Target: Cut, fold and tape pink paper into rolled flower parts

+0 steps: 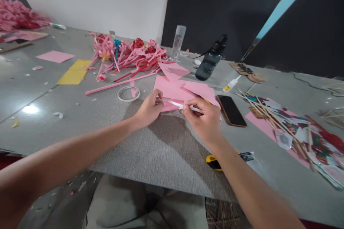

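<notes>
My left hand point(148, 109) and my right hand point(204, 118) meet over the grey table point(166, 150). Between them they pinch a thin white strip of tape point(172, 103), stretched from one hand to the other. A white stick-like piece point(194, 108) shows in my right fingers. Under the hands lie pink paper sheets point(182, 91). A tape roll point(128, 93) lies flat just left of my left hand.
A black phone point(231, 110) lies right of my right hand, and a yellow cutter point(213, 161) sits under my right forearm. Rolled pink and red paper sticks point(126, 55) are heaped behind. A dark bottle point(211, 63), a clear tube point(178, 42), a glue bottle point(231, 83) and wooden skewers on cut paper point(282, 123) are also there.
</notes>
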The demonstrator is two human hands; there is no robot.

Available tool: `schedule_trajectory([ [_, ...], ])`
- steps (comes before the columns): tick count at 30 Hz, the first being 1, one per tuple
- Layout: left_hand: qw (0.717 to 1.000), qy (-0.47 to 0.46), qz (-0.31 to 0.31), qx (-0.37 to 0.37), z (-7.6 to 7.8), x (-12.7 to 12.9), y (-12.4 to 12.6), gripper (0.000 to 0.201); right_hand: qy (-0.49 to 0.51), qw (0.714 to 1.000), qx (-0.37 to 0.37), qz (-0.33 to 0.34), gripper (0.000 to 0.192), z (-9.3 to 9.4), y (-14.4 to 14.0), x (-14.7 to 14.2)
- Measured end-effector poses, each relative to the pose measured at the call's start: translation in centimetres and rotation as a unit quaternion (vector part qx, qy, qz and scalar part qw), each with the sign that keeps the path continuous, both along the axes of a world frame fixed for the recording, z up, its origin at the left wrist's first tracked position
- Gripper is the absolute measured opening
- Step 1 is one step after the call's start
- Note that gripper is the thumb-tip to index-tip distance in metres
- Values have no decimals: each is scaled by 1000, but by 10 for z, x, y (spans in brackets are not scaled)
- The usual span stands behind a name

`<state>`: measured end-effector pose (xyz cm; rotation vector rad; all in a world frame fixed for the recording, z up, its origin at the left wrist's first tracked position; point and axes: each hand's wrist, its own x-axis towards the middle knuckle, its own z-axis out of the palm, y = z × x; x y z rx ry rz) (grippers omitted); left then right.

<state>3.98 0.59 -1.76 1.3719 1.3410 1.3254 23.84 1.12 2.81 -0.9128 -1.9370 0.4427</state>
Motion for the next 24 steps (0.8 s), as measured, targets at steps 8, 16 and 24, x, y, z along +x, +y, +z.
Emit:
schedule_trajectory([
  [8, 1000, -19, -9, -2, 0, 0, 0, 21, 2, 1000, 16, 3, 7, 0, 0, -1],
  [16, 999, -31, -24, 4, 3, 0, -2, 16, -10, 1000, 24, 2, 8, 2, 1, 0],
  [24, 999, -30, -17, 11, 1, -1, 0, 9, -14, 1000, 16, -4, 7, 1, 2, 0],
])
